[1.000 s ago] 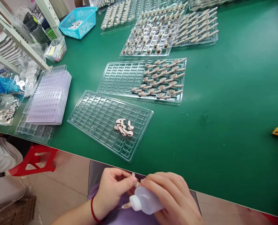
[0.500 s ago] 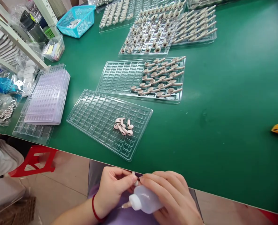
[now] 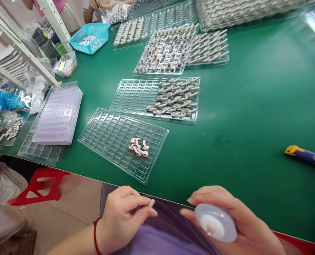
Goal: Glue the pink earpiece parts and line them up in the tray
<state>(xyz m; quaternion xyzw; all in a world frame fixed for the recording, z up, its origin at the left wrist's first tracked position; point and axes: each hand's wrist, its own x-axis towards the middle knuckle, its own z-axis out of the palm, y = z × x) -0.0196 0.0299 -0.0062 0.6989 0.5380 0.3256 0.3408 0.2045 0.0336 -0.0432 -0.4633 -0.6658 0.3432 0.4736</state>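
Note:
My left hand, with a red band at the wrist, pinches a small white earbud piece between thumb and forefinger; most of the piece is hidden. Apart from it, to the right, my right hand holds a translucent squeeze bottle, its blurred tip facing toward me. My right thumb and forefinger are spread. Beyond the hands, a clear tray bears a small pile of white earbud shells. Behind it, another clear tray carries rows of beige stemmed parts on its right side.
More filled trays and a blue basket stand at the back of the green table. Stacked lilac trays are at left, by a red stool. A yellow-and-blue tool lies at right. Other people's hands show at the back.
My right hand has moved right, away from my left hand, and the bottle's tip has swung from pointing left to facing me. The camera view has shifted slightly.

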